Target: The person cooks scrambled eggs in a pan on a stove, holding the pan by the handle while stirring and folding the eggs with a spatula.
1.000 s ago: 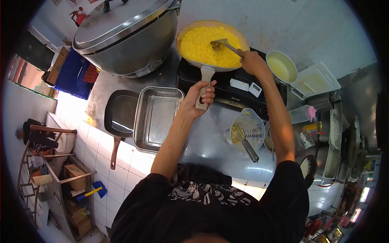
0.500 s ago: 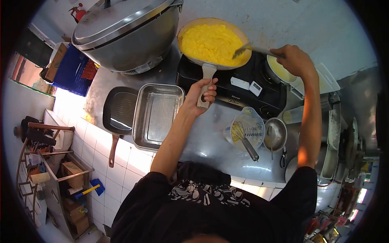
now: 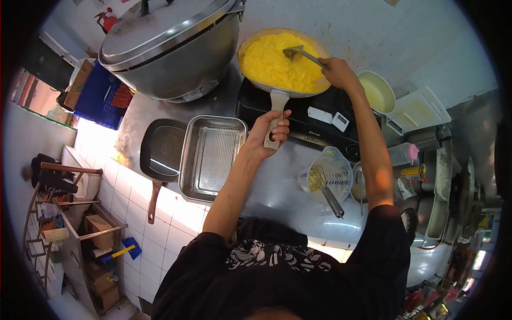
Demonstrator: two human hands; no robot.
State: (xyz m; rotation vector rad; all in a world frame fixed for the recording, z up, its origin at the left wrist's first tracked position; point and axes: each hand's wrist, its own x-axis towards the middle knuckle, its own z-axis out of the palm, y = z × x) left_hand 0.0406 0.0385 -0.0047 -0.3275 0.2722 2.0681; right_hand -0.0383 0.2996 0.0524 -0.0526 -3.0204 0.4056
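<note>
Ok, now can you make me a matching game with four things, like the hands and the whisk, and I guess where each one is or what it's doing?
Things:
1. Left hand
2. Right hand
3. Whisk
4. Black pan

Places and jobs:
A. Leaning in the clear jug
B. Beside the metal tray
C. Gripping the pale handle
D. Holding the spatula at the yellow food

Right pairs: 1-C, 2-D, 3-A, 4-B
</note>
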